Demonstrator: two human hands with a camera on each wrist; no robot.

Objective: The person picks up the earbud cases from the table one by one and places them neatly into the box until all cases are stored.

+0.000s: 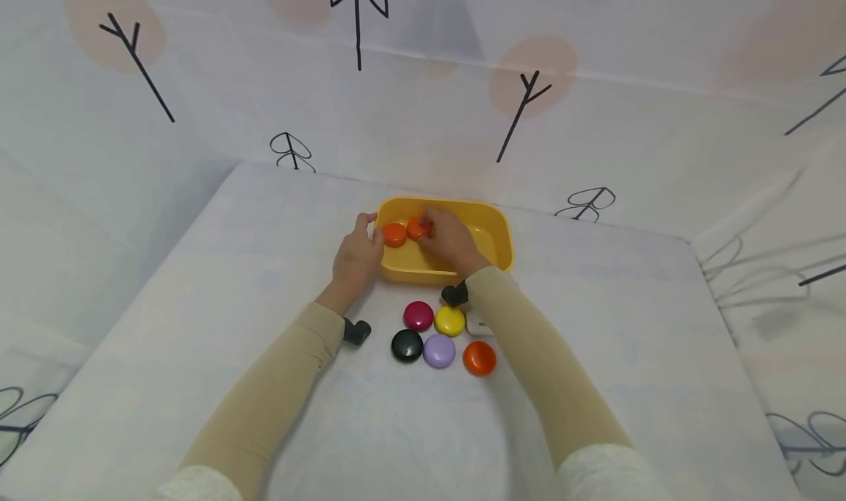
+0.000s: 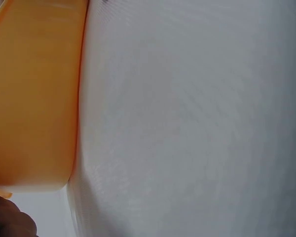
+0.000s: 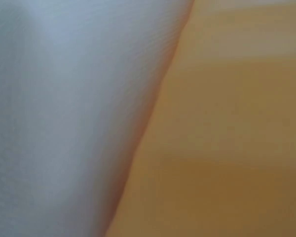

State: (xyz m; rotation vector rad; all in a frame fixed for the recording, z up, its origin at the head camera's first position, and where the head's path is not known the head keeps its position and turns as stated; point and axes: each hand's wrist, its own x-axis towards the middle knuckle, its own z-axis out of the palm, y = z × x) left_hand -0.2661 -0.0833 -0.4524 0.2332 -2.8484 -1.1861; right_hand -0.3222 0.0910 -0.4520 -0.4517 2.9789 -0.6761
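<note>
A yellow rectangular tub stands near the back of the table. My left hand is at its left end, thumb and fingers about the rim; in the left wrist view curled fingers show beside the tub's wall. Inside the tub, my right hand pinches a glossy orange disc. Just left of that, another orange disc lies on the tub's floor. The right wrist view has only the tub's wall and white cloth, with the hand itself out of sight.
In front of the tub lie a crimson disc, a yellow disc, a black disc, a lilac disc and an orange-red disc. A white piece is partly behind the right sleeve. Patterned cloth walls surround the table.
</note>
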